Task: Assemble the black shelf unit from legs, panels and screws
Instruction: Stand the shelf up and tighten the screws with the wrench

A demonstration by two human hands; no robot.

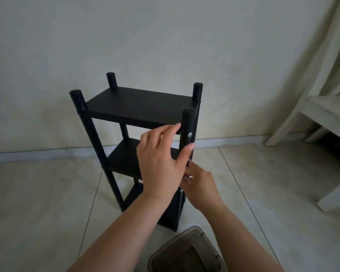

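While the black shelf (pixel 139 107) stands upright on the tiled floor (pixel 47 193) near the wall (pixel 145 36), both hands work at its near right leg (pixel 187 132). That leg rises past the top panel (pixel 137 104), as do the other three, and a silver screw (pixel 189 135) shows in its side, level with the panel's edge. Lower down, a middle panel (pixel 124 158) and a bottom panel are partly hidden behind the arms. From the left, the left hand (pixel 161 160) reaches across the front of the shelf: its fingertips touch the top panel's edge just beside the leg, and its thumb (pixel 187 152) lies against the leg below the screw, so the leg sits in a loose hold between thumb and fingers. Just under it, the right hand (pixel 199 185) has its fingers curled at the same leg; the other hand covers most of them, so I cannot tell whether they pinch a screw, a tool or the leg itself. At the bottom edge, close to the shelf's foot, sits a brownish clear bin (pixel 186 252). Off to the right a pale bench (pixel 326 122) stands, with a curtain (pixel 322 46) hanging above it.
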